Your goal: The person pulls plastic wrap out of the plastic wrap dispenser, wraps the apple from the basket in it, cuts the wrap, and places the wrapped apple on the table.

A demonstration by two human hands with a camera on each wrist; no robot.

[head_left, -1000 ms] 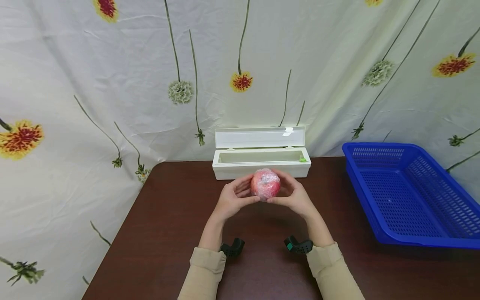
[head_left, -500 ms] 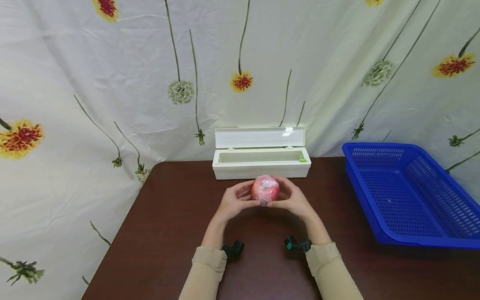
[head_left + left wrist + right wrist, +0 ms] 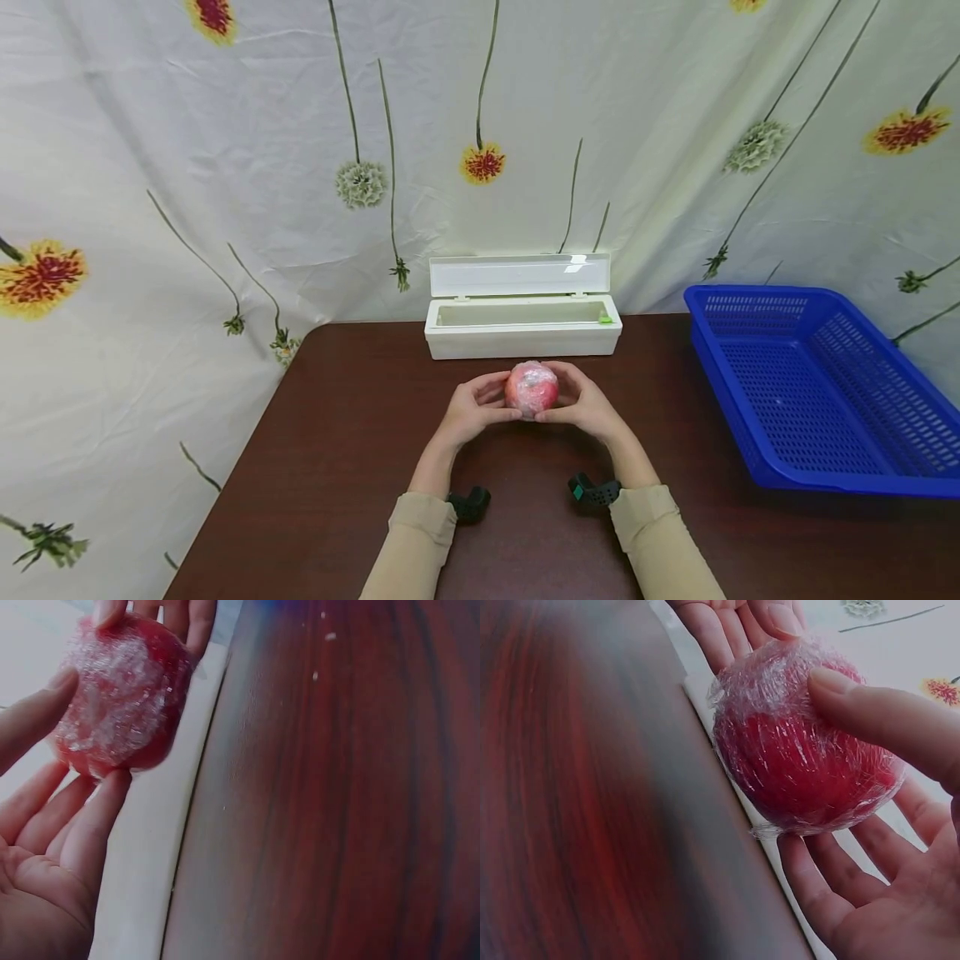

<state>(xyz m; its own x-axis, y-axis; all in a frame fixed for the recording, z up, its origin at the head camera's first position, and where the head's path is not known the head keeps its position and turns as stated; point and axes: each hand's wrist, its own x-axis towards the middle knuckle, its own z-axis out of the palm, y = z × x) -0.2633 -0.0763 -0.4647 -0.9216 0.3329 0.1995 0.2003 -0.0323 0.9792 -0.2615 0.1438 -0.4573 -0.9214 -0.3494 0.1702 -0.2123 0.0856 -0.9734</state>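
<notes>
A red apple [image 3: 532, 388] wrapped in crinkled cling film is held up between both hands, over the table in front of the white box. My left hand [image 3: 471, 411] grips its left side, thumb toward me and fingers behind. On the other side my right hand [image 3: 587, 403] grips it the same way. Up close in the left wrist view, the film bunches in a whitish patch on the apple [image 3: 120, 697]. The right wrist view shows the thumb pressing the film on the apple [image 3: 795, 761], with fingertips under it.
Behind the hands stands a long white cling-film box [image 3: 523, 340], its lid raised and a small green slider at its right end. A blue plastic basket [image 3: 765, 462] sits at the right of the dark brown table [image 3: 330, 500]. A flowered curtain [image 3: 300, 125] hangs behind.
Both hands have come down and slightly nearer to me together with the apple, away from the white box. Their hold on it continues; box and basket have stayed put.
</notes>
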